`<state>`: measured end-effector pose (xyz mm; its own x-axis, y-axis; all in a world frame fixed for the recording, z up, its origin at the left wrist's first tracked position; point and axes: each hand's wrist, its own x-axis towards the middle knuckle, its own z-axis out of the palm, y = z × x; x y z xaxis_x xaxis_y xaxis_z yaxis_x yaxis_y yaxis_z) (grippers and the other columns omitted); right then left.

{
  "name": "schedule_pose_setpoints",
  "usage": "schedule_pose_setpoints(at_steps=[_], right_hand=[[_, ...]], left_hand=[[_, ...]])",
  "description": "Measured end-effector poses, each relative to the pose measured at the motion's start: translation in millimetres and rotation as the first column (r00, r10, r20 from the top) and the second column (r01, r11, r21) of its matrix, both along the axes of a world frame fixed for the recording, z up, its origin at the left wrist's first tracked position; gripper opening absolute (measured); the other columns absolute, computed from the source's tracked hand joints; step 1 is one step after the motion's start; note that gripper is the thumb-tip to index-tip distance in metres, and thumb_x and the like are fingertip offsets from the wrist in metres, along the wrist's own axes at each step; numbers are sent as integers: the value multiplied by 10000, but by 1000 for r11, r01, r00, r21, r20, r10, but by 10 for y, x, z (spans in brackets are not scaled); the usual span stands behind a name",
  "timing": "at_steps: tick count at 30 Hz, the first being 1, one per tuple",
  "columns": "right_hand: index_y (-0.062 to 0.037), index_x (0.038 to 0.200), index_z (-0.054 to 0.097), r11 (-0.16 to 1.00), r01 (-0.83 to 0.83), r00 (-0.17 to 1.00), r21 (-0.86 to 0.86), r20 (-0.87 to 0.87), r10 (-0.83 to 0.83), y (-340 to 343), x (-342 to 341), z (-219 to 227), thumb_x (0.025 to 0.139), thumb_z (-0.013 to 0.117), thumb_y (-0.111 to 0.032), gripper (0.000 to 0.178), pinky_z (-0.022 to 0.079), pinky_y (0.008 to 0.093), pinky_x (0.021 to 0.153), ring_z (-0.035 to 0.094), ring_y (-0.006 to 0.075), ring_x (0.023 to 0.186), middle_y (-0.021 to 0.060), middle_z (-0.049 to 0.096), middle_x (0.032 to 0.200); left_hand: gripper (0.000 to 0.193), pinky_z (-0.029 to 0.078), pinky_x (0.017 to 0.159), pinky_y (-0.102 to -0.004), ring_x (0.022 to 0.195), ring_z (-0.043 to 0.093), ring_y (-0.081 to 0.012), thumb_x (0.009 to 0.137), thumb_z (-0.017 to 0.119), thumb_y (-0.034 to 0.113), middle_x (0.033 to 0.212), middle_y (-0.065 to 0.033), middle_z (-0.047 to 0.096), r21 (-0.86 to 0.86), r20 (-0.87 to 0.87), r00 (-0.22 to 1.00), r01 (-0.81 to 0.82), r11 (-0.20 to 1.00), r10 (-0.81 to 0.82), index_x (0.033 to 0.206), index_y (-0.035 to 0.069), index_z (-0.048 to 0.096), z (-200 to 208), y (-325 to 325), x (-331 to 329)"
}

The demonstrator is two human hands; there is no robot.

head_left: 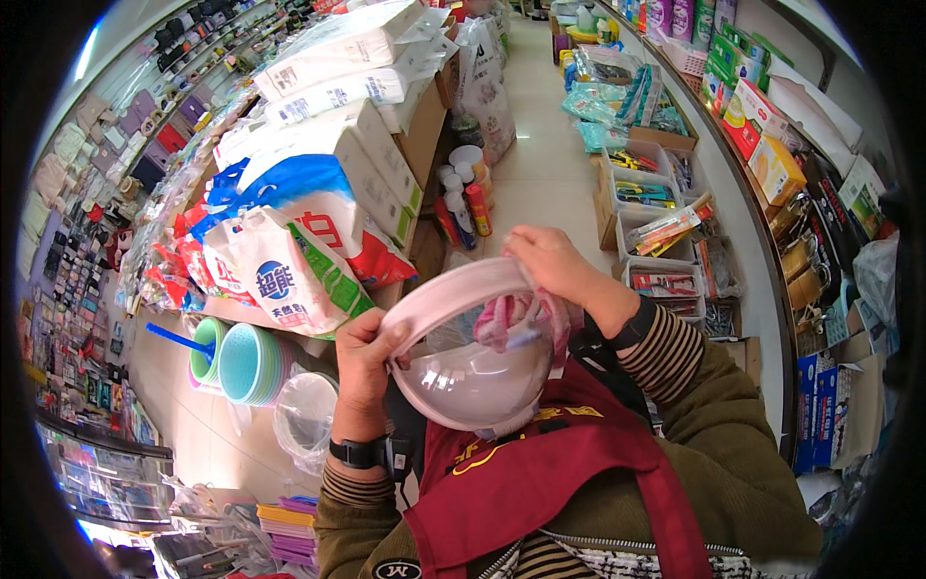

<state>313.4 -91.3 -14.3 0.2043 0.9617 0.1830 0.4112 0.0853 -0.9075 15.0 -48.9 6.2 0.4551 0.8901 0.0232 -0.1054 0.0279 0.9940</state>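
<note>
A: What are the hands holding?

B: A pink plastic basin, tilted on edge in front of the chest, over a red apron. The left hand is closed around its left rim, thumb inside. The right hand reaches over the top rim, pressing a pink checked cloth into the bowl, fingers curled tight on the cloth.

A: What lies around?

B: A shop aisle. To the left, detergent bags sit stacked over nested teal basins. To the right, clear bins of small tools line the floor beside a shelf of boxed goods
</note>
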Motion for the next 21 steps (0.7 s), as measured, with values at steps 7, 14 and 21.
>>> schedule_pose_setpoints(at_steps=[7,14,21], right_hand=[[3,1136,648,990,-20,928,-140,-371,-34,-65,157,-885,1012,462,-269,352,505,368,856,650,289,939,184,670,1051],[2,1235,639,861,-284,590,-422,-785,-190,-353,-45,-1269,1027,492,-434,505,511,359,933,651,249,1065,146,667,1236],[-21,1320,578,856,-355,403,-376,-888,-223,-291,-41,-1064,1012,521,-499,572,511,402,990,638,249,1131,122,652,1275]], left_hand=[[280,421,439,-244,462,533,-125,940,682,303,628,-43,598,-145,286,955,-32,989,73,883,33,634,-370,202,-183],[228,426,496,-251,550,540,-122,994,624,317,678,-6,585,-525,407,859,-59,849,311,1033,95,653,-633,209,-150],[246,535,706,-316,757,625,-153,1044,529,279,922,-2,666,-557,528,743,-64,828,412,1186,106,632,-665,331,-84]])
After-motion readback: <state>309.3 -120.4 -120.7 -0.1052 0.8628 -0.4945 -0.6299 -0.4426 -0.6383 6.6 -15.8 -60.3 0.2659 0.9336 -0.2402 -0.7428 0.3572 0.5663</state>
